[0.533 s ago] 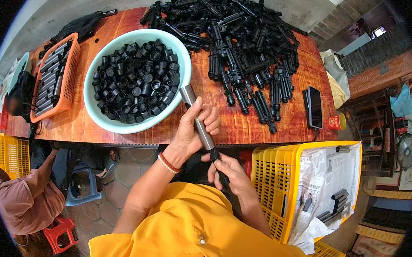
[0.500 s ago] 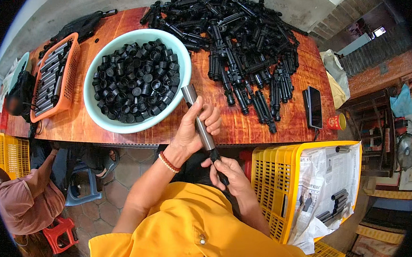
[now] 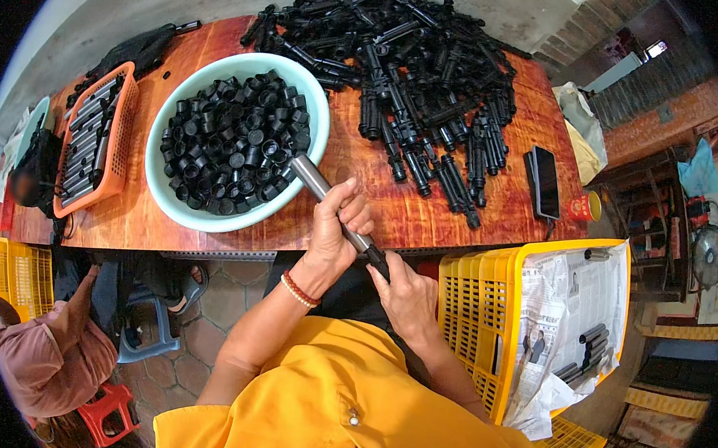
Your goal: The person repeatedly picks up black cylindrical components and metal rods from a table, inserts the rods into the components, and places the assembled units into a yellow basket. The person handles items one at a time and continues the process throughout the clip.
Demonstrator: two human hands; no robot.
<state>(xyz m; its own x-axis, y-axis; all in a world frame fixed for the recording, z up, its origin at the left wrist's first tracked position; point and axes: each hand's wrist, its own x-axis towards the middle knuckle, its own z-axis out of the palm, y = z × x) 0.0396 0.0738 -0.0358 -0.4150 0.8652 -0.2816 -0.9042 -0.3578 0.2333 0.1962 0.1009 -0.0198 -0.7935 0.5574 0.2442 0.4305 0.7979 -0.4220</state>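
My left hand [image 3: 338, 225] is closed around a grey metal tube [image 3: 312, 177], which slants up to the left with its far end over the rim of a pale blue basin [image 3: 162, 196]. At the tube's near end sits a black plastic part [image 3: 376, 261], gripped by the fingers of my right hand [image 3: 410, 299]. Whether that part is inside the tube's end or only against it, I cannot tell. Small black caps [image 3: 237, 141] fill the basin. A big heap of black plastic tube parts [image 3: 415, 78] lies farther back on the wooden table [image 3: 346, 154].
To my right stands a yellow crate [image 3: 478, 324] lined with newspaper [image 3: 560, 301], with several grey tubes [image 3: 592, 345] in it. An orange basket [image 3: 124, 132] of tubes is at the table's left. A phone [image 3: 544, 184] and red tin [image 3: 584, 206] lie right. Another person [image 3: 48, 362] sits at left.
The tube has tilted further left, its far end now over the basin's rim. My right hand has risen slightly and turned, its fingers closer around the black part.
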